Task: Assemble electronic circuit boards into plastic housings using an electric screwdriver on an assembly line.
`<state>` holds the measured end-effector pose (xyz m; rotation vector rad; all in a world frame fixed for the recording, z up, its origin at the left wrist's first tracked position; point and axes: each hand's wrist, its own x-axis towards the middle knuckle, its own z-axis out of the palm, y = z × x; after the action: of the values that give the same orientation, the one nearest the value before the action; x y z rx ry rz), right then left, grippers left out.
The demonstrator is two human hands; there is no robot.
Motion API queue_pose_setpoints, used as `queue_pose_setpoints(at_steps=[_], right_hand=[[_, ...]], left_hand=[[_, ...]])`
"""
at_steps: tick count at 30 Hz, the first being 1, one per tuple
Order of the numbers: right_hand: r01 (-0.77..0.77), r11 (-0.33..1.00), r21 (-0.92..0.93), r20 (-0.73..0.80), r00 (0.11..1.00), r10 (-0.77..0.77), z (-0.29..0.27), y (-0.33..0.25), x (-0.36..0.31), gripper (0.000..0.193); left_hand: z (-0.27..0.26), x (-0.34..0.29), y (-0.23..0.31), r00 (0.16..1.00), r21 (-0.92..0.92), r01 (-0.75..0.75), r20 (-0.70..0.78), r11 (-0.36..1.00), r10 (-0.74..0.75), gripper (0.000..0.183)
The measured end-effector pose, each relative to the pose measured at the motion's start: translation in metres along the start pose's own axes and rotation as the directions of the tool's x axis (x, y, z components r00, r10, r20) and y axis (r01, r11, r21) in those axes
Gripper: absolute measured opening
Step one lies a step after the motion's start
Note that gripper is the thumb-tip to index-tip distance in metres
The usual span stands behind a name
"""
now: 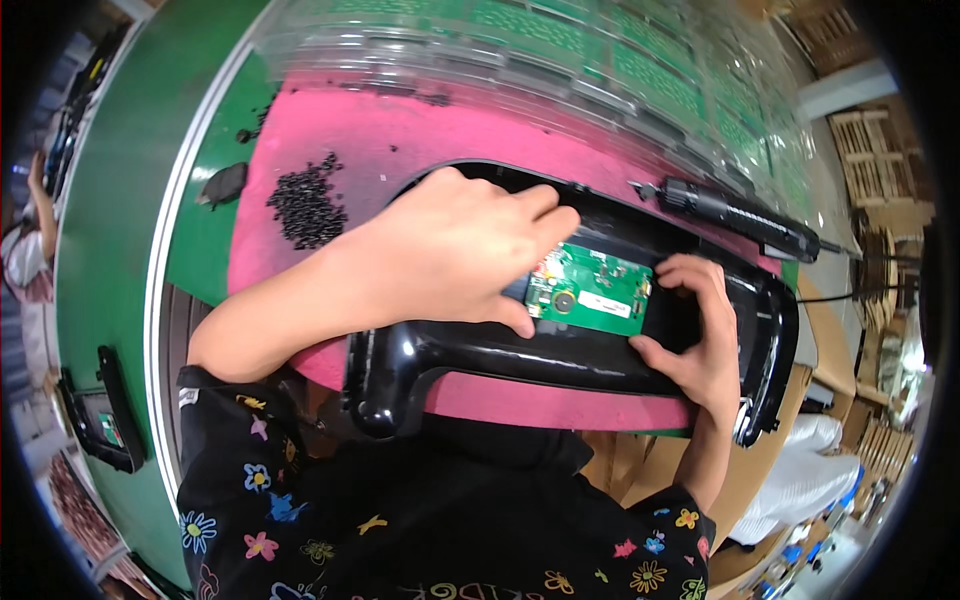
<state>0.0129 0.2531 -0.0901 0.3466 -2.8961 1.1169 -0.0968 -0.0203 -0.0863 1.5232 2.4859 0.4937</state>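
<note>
A green circuit board (pixel 601 292) with a white label and a small round part lies inside a glossy black plastic housing (pixel 520 352). My left hand (pixel 470 245) reaches over the housing, its fingers and thumb closed round the board's left end. At the board's right end is my right hand (pixel 700 330), thumb and fingers curved apart near its corners; whether they touch it is hard to tell. The housing rests on a pink mat (pixel 400 130), open side up.
A pile of small black screws (pixel 308 205) lies left of the housing. A black electric screwdriver (pixel 740 215) with a cable rests at the right. Clear plastic trays of green boards (pixel 640 75) stand behind. Another black housing (pixel 103 415) lies far left, near another person (pixel 30 250).
</note>
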Motion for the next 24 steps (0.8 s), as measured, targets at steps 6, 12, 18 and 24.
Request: queue_pose_setpoints(at_steps=[6,12,18,24], right_hand=[[-0.004,0.998,-0.062,0.020,1.000,0.005,-0.002,-0.009,0.001,0.068],[-0.321,0.729,-0.605,-0.498,0.866,-0.032,-0.057,-0.001,0.000,0.049],[-0.472,0.844,-0.255,-0.422,0.840,0.342,-0.104,0.069,0.005,0.050],[0.110,0.983,0.150,-0.805,0.591,0.057,-0.053,0.029,0.055,0.061]], left_hand=[[-0.014,-0.008,-0.007,0.998,-0.109,0.035,0.060,0.993,-0.028,0.060],[-0.022,-0.025,-0.076,0.851,0.048,0.319,-0.454,0.946,-0.264,0.012],[-0.020,-0.028,-0.084,0.875,0.027,0.438,-0.244,0.899,-0.419,0.011],[-0.015,-0.025,-0.082,0.862,0.154,0.468,-0.295,0.870,-0.411,0.011]])
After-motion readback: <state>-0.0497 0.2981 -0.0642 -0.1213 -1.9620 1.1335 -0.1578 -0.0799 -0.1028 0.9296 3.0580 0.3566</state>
